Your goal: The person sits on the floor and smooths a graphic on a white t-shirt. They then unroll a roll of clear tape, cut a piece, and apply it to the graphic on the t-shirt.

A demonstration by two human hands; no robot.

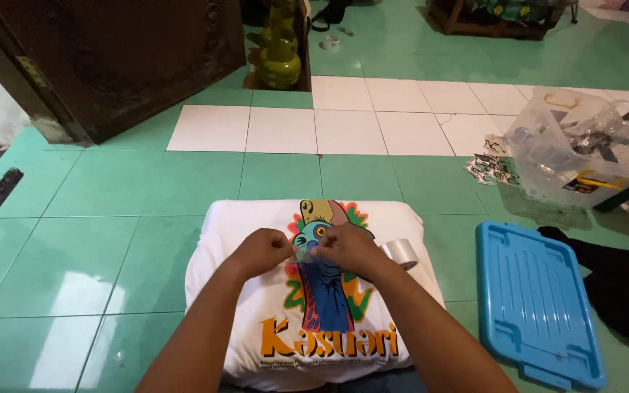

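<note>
1. While both forearms reach forward over the folded white T-shirt, the left hand and the right hand meet above the middle of its printed front, knuckles almost touching.
2. Both hands are closed in a pinch on a small, thin clear piece held between them; whether it is tape or film is too small to tell. It sits right at the fingertips, over the bird's head in the print, equally near to either hand, its long axis running left to right across the shirt.
3. The shirt lies flat on the green tiled floor, its print showing a blue bird with a yellow crest, green and orange edging, and orange lettering along the near hem.
4. Just right of the right hand, on the shirt's right side, rests a roll of clear tape.
5. Right of the shirt, on the floor, lies a blue plastic lid, long axis running away from the person.
6. Beyond the lid, well away from the shirt, stands a clear plastic box with yellow latches and mixed contents; small printed cut-outs lie just left of it.
7. Far beyond the shirt stand a dark wooden cabinet and a yellow-green gas cylinder.
</note>
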